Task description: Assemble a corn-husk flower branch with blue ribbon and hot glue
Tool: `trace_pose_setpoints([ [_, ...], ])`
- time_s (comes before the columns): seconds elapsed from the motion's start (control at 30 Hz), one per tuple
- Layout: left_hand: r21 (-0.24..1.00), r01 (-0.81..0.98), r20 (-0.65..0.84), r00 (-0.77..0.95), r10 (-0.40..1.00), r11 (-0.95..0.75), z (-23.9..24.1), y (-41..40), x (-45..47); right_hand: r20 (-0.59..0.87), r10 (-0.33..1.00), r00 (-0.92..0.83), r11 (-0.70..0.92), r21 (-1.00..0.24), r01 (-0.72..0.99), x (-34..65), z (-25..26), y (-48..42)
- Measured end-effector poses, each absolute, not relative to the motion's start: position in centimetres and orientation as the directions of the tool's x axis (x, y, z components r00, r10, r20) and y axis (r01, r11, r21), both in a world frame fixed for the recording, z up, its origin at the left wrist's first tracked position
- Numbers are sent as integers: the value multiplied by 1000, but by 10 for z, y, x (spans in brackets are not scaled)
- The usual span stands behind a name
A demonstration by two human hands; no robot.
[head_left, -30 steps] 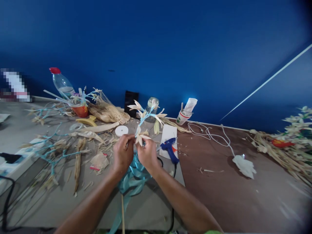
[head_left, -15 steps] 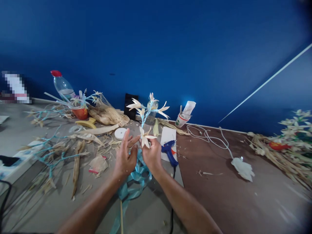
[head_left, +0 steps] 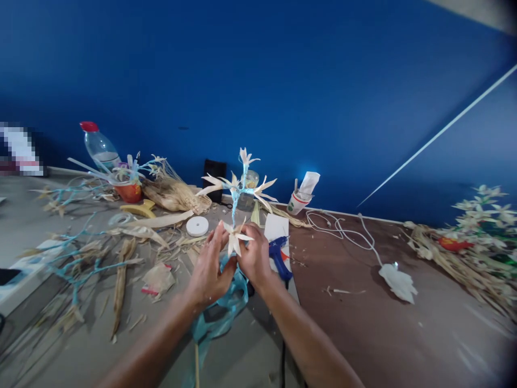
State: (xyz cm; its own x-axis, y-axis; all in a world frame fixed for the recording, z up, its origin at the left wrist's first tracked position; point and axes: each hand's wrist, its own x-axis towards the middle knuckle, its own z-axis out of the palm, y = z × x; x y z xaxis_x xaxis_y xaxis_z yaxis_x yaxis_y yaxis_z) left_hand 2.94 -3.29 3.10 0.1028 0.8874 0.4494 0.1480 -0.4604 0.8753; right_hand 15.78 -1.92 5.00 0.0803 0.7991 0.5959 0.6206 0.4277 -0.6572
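Note:
Both my hands meet over the table at a branch of cream husk flowers (head_left: 239, 186) on a stem wrapped in light blue ribbon. My right hand (head_left: 256, 260) is closed round the lower stem, just under the lowest flower (head_left: 235, 237). The fingers of my left hand (head_left: 210, 267) press against that stem and flower from the left. Loose blue ribbon (head_left: 220, 307) hangs from under my hands onto the table. A blue glue gun (head_left: 278, 256) lies just right of my right hand.
Dry husks (head_left: 173, 195), blue-wrapped branches (head_left: 81, 258), a white tape roll (head_left: 197, 226), a plastic bottle (head_left: 99, 145) and an orange cup (head_left: 128, 191) litter the left. A paper cup (head_left: 298, 200), a white cable (head_left: 347, 229) and a flower bundle (head_left: 472, 231) lie right.
My left hand, open and off the stem half a second ago, has closed back onto it. The branch now stands more upright.

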Motion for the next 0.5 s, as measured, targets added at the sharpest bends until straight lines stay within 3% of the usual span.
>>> trace_pose_setpoints([
  [0.1,873,112,443,223,868,-474,33,-33,29,624,778,80,456,-646,612,162,47,-15],
  [0.17,913,-23,398,264,879,-407,35,-31,30,593,789,162,434,-723,537,161,47,-13],
  [0.23,942,-209,307,229,924,-261,37,-28,30,453,868,202,360,-855,373,159,48,-13],
  [0.33,928,-365,128,118,985,-77,35,-17,25,212,973,88,208,-977,52,154,50,-14],
  [0.43,922,-387,60,122,991,-8,32,-8,19,150,987,-57,139,-975,-174,149,51,-14],
  [0.5,931,-364,74,130,989,-22,32,-6,17,131,984,-118,100,-966,-237,146,51,-14],
])
